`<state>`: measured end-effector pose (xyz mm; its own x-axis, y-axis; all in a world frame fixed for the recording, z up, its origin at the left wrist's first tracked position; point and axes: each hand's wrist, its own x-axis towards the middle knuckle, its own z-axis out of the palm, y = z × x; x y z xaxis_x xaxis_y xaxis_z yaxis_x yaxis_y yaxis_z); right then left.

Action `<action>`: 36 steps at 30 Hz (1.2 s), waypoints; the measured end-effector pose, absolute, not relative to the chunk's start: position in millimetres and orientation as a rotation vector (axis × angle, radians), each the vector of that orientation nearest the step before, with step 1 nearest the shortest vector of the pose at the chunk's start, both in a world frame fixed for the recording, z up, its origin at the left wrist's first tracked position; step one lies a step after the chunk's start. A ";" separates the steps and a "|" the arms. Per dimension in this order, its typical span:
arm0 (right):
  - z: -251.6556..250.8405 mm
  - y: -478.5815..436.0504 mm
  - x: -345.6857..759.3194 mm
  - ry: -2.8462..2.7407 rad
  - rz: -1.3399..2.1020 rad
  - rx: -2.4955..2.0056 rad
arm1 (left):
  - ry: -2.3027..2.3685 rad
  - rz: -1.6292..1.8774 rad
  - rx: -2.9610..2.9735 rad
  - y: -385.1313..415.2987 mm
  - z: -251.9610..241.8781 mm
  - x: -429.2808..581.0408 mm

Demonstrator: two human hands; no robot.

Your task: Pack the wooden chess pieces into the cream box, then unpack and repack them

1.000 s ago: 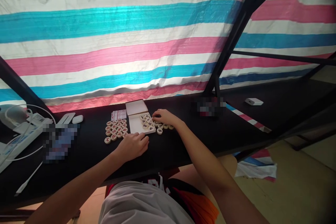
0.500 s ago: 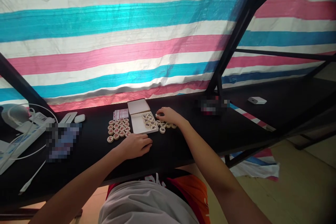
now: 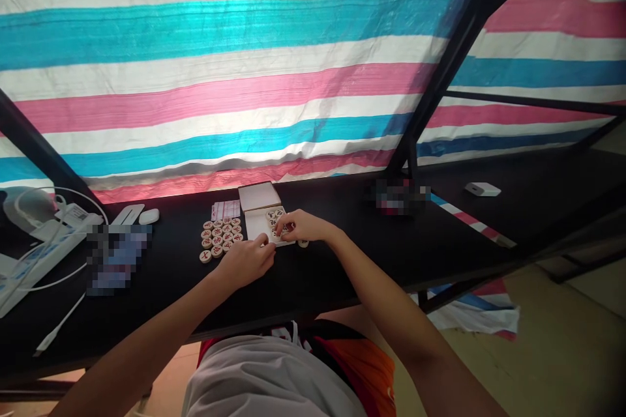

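An open white box (image 3: 255,224) sits on the black table, its lid (image 3: 259,196) folded back. Black-marked Chinese chess pieces (image 3: 272,214) lie in its right half, partly covered by my right hand (image 3: 304,227). That hand is over the box with its fingertips pinched on a Chinese chess piece, mostly hidden. My left hand (image 3: 248,258) has its bent fingers closed on the box's front edge. Left of the box stand rows of red-marked Chinese chess pieces (image 3: 217,239). One loose piece (image 3: 303,244) shows below my right hand; others there are hidden.
Pink-and-white printed cards or paper (image 3: 225,210) lie behind the red pieces. At left are a white power strip (image 3: 49,251), cables and a small white case (image 3: 149,216). A white adapter (image 3: 482,189) lies far right. Black metal posts (image 3: 430,101) and a striped sheet (image 3: 220,85) stand behind.
My right hand has moved left from the loose black-marked pieces to above the box. My left hand has risen slightly from the table to the box's front edge.
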<state>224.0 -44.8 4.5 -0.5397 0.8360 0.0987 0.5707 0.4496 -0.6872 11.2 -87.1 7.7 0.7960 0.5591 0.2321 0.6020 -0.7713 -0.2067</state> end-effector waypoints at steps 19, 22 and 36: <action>4.4 -40.3 224.2 -2.394 0.721 -1.071 | -0.926 -0.126 -2.761 -87.6 11.4 10.3; 3.8 -39.5 225.8 -2.370 0.719 -1.129 | -0.922 -0.113 -2.764 -88.3 12.6 10.6; -1.5 -41.2 214.4 -2.371 0.381 -1.022 | -0.890 -0.125 -2.772 -87.0 11.2 9.4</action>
<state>214.4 -41.2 -1.5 -0.5761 0.7366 0.3544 0.5885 0.6746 -0.4455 9.4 -87.0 11.2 0.8123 0.5638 0.1493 0.5831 -0.7902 -0.1888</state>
